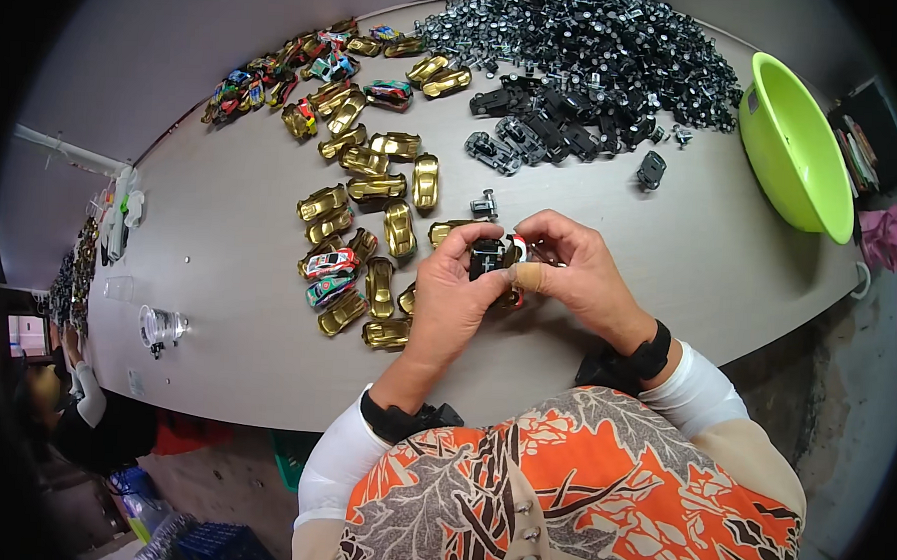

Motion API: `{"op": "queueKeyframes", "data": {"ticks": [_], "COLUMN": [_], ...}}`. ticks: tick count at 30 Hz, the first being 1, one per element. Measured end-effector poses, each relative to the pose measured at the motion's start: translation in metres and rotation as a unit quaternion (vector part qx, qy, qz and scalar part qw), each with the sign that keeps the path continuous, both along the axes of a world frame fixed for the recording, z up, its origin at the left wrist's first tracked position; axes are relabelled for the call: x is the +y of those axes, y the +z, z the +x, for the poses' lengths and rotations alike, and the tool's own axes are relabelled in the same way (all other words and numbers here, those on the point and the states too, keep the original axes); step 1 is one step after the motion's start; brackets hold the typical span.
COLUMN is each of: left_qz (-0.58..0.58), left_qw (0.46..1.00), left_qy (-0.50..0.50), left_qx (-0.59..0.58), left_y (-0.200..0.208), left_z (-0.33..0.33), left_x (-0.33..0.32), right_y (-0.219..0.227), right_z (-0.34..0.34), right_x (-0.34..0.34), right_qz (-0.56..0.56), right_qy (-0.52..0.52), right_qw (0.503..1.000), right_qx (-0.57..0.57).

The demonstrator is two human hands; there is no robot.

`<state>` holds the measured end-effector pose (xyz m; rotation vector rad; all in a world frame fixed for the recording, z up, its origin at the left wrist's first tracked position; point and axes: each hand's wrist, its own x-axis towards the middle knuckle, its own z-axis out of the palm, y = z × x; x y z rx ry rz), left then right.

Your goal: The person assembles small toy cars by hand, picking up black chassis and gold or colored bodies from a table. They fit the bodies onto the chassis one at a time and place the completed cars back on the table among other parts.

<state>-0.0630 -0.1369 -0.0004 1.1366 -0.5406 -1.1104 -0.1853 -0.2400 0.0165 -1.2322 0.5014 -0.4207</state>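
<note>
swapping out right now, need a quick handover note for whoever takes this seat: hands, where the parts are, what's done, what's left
Left hand and right hand: both pinch one small toy car above the table, black underside up.
Parts: black chassis pile far side; a few loose chassis nearer; gold car shells in rows to the left; mixed coloured cars far left; green basin at right, contents not visible.
Done: cannot tell which cars are finished.
Left: judging by the pile, many chassis and shells are still apart.
</note>
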Motion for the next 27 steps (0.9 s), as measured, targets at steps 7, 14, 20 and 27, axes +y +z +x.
{"op": "queueKeyframes", "data": {"ticks": [7,14,20,27], "left_qz": [0.069,0.108,-0.02,-0.032], "left_qw": [0.992,0.991,0.999,0.969], "left_qy": [-0.094,-0.08,-0.038,-0.004], "left_qx": [0.039,-0.012,0.017,-0.243], "left_y": [0.006,0.008,0.006,-0.001], "left_z": [0.011,0.014,0.011,0.009], "left_x": [0.01,0.01,0.01,0.013], "right_y": [0.004,0.001,-0.005,-0.002], "right_z": [-0.012,-0.009,-0.008,-0.004], "right_x": [-0.022,-0.014,-0.013,-0.005], "right_qz": [-0.113,-0.225,-0.139,-0.007], "right_qy": [-0.045,0.061,0.061,0.06], "right_qw": [0.992,0.972,0.986,0.997], "right_qx": [-0.009,0.003,0.065,0.053]}}
